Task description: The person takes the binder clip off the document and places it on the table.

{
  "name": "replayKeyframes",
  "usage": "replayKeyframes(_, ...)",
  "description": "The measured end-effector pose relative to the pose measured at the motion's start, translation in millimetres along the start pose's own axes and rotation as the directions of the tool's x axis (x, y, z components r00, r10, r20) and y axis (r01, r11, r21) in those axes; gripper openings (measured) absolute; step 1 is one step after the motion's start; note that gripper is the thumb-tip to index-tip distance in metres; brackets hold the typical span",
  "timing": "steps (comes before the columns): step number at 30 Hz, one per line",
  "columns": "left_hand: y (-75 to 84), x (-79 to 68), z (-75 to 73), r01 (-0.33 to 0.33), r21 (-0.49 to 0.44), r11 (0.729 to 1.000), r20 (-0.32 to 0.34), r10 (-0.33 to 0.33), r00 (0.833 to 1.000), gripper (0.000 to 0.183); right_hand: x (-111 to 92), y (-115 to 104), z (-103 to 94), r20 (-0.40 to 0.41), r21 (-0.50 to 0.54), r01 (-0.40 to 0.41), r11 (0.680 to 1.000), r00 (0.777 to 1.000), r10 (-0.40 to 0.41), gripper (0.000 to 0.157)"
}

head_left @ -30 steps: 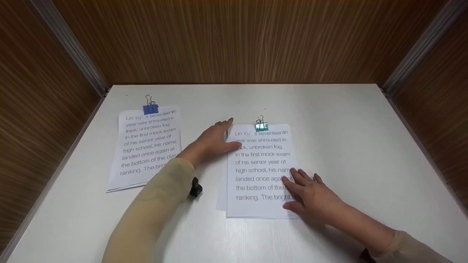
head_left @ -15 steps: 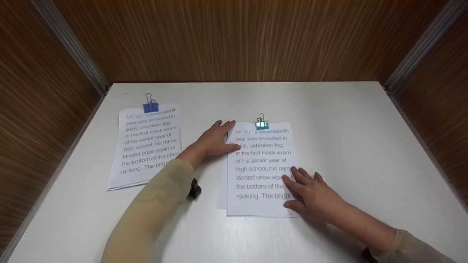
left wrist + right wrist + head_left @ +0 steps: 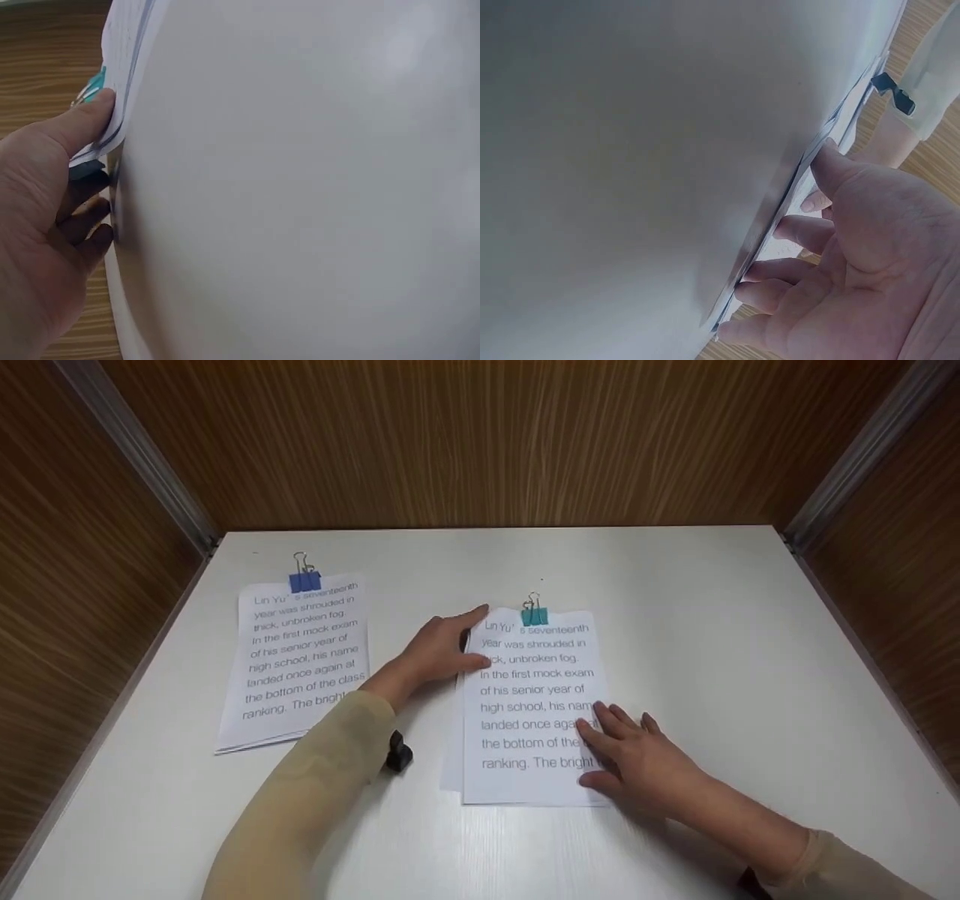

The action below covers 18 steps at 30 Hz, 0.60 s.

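Observation:
A stack of printed sheets lies on the table, held at its top edge by a teal binder clip. My left hand pinches the stack's upper left corner, thumb on the top sheet and the other fingers below it. That corner bends up slightly. A dark flat piece shows between thumb and fingers under the paper; what it is I cannot tell. My right hand rests with spread fingers on the stack's lower right edge, and its fingertips touch the paper.
A second stack of printed sheets with a blue binder clip lies to the left, partly behind the left forearm. Another sheet peeks out under the near stack's left side. Wood-grain panels enclose the white table.
My left fingers have closed in on the stack's upper left corner, which now bends up a little. The right hand has stayed in place. The head view has shifted slightly.

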<state>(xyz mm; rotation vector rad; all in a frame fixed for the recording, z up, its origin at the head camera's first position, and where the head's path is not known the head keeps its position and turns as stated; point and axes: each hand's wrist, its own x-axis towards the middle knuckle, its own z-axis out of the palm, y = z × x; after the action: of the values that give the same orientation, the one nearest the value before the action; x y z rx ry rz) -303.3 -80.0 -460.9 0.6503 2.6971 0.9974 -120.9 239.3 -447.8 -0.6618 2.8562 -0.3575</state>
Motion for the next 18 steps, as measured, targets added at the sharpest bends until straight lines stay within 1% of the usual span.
replayKeyframes(3, 3.0, -0.2, 1.1, -0.002, -0.101, 0.995, -0.019, 0.000, 1.000, 0.092, 0, -1, 0.2, 0.000, -0.004, -0.007, 1.000, 1.000, 0.006, 0.077)
replayKeyframes(7, 6.0, 1.5, 3.4, 0.002, -0.214, 0.977, -0.028, -0.009, 1.000, 0.080, 0, -1, 0.5, -0.006, 0.000, -0.007, 1.000, 1.000, 0.007, 0.077)
replayKeyframes(10, 6.2, 4.9, 4.0, 0.025, -0.286, 0.958, -0.010, -0.029, 1.000, 0.071, 0, -1, 0.6, -0.008, 0.002, -0.006, 1.000, 1.000, 0.006, 0.077)
replayKeyframes(12, 5.9, 7.6, 3.5, 0.046, -0.338, 0.940, 0.013, -0.044, 0.999, 0.067, 0, -1, 0.6, -0.006, 0.000, -0.008, 1.000, 1.000, 0.008, 0.077)
replayKeyframes(15, 5.7, 11.3, 2.8, 0.062, -0.402, 0.913, 0.039, -0.050, 0.998, 0.063, 0, -1, 0.7, -0.006, -0.005, -0.007, 1.000, 1.000, 0.007, 0.078)
replayKeyframes(17, 6.0, 12.5, 2.4, 0.070, -0.420, 0.905, 0.050, -0.054, 0.997, 0.063, 0, -1, 0.7, -0.007, -0.006, -0.004, 1.000, 1.000, 0.004, 0.078)
replayKeyframes(18, 6.2, 12.8, 2.3, 0.075, -0.439, 0.895, 0.056, -0.056, 0.997, 0.063, 0, -1, 0.5, -0.009, -0.003, 0.000, 1.000, 1.000, 0.000, 0.078)
